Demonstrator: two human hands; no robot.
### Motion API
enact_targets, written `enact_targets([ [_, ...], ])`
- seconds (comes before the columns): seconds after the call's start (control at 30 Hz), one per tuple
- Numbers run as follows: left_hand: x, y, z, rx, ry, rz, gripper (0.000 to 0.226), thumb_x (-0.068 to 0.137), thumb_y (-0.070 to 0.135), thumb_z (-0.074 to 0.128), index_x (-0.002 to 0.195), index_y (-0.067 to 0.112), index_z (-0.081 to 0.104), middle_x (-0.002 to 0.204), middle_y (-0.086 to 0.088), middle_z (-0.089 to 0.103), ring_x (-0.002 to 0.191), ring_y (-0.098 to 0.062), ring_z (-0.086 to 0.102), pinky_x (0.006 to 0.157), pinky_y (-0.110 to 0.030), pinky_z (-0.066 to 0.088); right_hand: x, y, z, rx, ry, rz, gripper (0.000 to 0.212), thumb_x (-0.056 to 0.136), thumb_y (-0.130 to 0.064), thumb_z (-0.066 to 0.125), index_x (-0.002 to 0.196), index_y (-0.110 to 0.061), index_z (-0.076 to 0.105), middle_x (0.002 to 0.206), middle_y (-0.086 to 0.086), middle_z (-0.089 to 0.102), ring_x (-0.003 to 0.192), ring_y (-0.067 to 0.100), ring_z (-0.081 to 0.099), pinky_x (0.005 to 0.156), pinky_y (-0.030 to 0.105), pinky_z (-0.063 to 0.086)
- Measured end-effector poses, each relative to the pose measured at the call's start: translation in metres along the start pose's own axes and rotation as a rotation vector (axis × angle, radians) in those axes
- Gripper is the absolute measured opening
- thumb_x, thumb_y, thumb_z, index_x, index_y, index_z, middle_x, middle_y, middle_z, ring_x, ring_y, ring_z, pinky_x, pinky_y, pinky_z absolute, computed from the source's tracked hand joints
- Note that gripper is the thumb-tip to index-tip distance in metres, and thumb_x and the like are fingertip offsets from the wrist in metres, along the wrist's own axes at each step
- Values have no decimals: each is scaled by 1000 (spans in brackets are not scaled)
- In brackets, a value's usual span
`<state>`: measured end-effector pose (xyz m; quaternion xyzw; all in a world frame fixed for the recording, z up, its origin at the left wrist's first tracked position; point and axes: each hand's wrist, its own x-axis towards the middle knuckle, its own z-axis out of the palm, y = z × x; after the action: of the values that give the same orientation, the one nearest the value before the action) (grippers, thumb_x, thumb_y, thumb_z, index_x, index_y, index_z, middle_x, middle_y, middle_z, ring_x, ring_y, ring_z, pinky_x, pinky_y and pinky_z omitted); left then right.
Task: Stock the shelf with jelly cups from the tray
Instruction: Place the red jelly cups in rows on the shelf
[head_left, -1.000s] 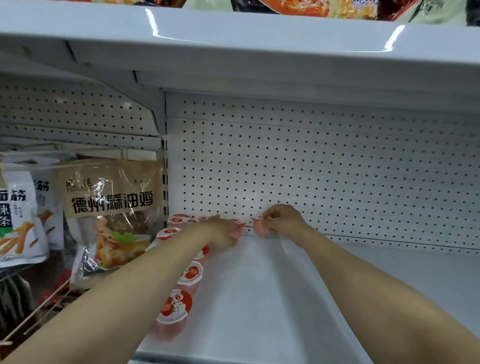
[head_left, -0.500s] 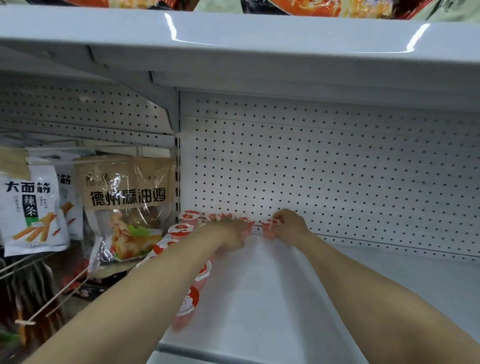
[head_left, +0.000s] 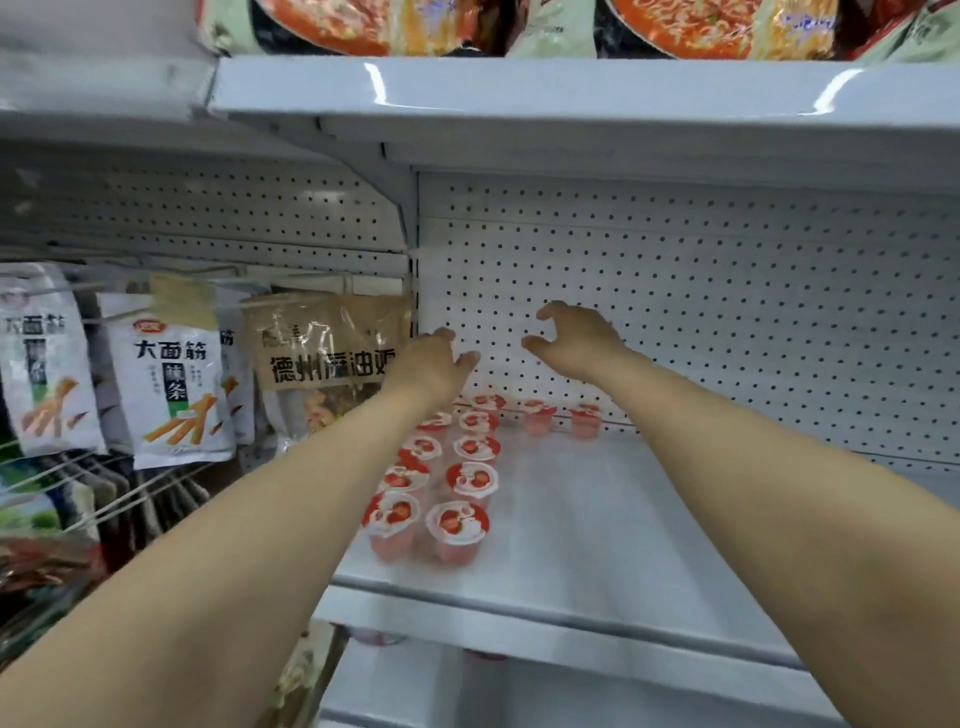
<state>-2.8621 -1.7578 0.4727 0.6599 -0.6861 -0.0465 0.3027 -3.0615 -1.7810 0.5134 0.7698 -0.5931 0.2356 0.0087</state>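
Both hands hang above the shelf (head_left: 597, 525), holding nothing: left hand (head_left: 434, 364) with loose fingers, right hand (head_left: 576, 338) with fingers spread, slightly curled. Strawberry jelly cups (head_left: 457, 525) stand in two rows at 7 o'clock of the hands; two more, somewhat blurred, sit against the pegboard (head_left: 727, 312).

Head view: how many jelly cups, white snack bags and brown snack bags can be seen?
jelly cups: 11 in view
white snack bags: 3, one mostly hidden
brown snack bags: 1
Total: 15

White pegboard back wall (head_left: 727, 312), glossy upper shelf (head_left: 519, 98)
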Motion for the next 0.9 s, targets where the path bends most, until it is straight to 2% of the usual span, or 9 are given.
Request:
enact_targets([
  [0.13, -32, -40, -44, 99, 65, -37, 56, 100, 52, 38, 118, 6, 63, 120, -14, 65, 106, -34, 61, 86, -37, 51, -13, -60, 5, 3, 0, -57, 59, 96, -52, 53, 145, -20, 44, 144, 7, 51, 128, 26, 50, 94, 33, 45],
  [0.2, -50, -62, -65, 184, 97, -52, 51, 100, 51, 38, 98, 6, 62, 109, -18, 68, 99, -35, 63, 75, -36, 49, -24, -91, 12, 10, -14, -74, 59, 96, -52, 53, 145, -21, 44, 146, 7, 50, 130, 26, 49, 97, 33, 44],
  [0.23, -59, -74, -74, 204, 109, -64, 50, 100, 51, 39, 99, 6, 60, 106, -18, 68, 99, -35, 63, 73, -36, 48, -29, -106, 17, 14, -21, -89, 59, 96, -52, 53, 145, -20, 44, 147, 8, 49, 130, 27, 49, 97, 33, 44],
  [0.33, -85, -112, -98, 214, 130, -75, 55, 99, 51, 42, 122, 5, 60, 105, -18, 68, 104, -35, 62, 79, -37, 48, -48, -155, 31, 13, -48, -136, 57, 97, -47, 54, 146, -18, 45, 144, 10, 52, 129, 29, 51, 94, 31, 43],
  [0.5, -136, -179, -127, 202, 110, -118, 58, 97, 52, 45, 133, 7, 51, 126, -18, 61, 115, -38, 57, 93, -45, 50, -85, -230, 67, 21, -106, -173, 53, 93, -49, 58, 138, -21, 52, 135, 10, 60, 121, 31, 56, 94, 36, 49],
  [0.63, -176, -231, -143, 236, 74, -173, 59, 98, 52, 44, 138, 10, 47, 130, -19, 58, 119, -39, 54, 93, -48, 49, -110, -282, 103, 39, -188, -208, 62, 93, -54, 58, 143, -20, 47, 137, 8, 58, 122, 30, 56, 97, 38, 50],
  [0.73, -201, -272, -152, 264, 45, -230, 62, 97, 55, 44, 138, 9, 45, 120, -19, 61, 109, -39, 58, 85, -46, 53, -128, -315, 132, 41, -239, -258, 59, 94, -53, 57, 142, -19, 48, 135, 10, 58, 119, 33, 57, 90, 38, 49],
  [0.8, -214, -299, -154, 267, 45, -274, 60, 97, 54, 44, 135, 7, 48, 122, -19, 60, 109, -40, 57, 85, -45, 51, -136, -335, 155, 33, -270, -308, 56, 95, -51, 56, 139, -17, 49, 132, 11, 59, 118, 33, 56, 90, 40, 51],
  [0.9, -237, -336, -150, 268, 38, -352, 51, 96, 53, 45, 113, 6, 53, 115, -23, 60, 106, -42, 57, 88, -48, 49, -144, -362, 197, 35, -341, -375, 54, 94, -51, 57, 137, -19, 50, 126, 9, 60, 114, 31, 58, 85, 40, 52],
])
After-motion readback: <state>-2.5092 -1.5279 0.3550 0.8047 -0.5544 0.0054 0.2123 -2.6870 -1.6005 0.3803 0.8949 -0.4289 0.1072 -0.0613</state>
